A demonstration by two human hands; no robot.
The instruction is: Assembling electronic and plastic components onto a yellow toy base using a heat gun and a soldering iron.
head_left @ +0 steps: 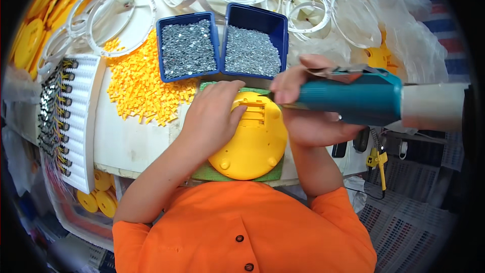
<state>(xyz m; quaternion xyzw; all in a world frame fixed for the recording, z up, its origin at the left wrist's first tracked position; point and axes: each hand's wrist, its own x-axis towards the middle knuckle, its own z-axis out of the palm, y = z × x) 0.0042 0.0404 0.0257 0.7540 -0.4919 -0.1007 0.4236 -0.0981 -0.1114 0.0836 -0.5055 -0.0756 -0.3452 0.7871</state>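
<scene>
A round yellow plastic base (248, 150) lies on a green mat (204, 173) in front of me, with an open rectangular compartment (254, 115) in its upper part. My left hand (214, 111) grips the base along its left side, thumb by the compartment. Wrapped around a teal electric screwdriver (353, 100) is my right hand (310, 124). The tool lies nearly level, its tip pointing left over the top right part of the base. Whether the tip touches the base cannot be made out.
Two blue bins (219, 65) of small metal screws stand behind the base. Small yellow plastic pieces (144, 88) are heaped to their left. White rings (121, 20) and clear plastic bags cover the back. A white foam tray (83, 111) with wired parts sits at left.
</scene>
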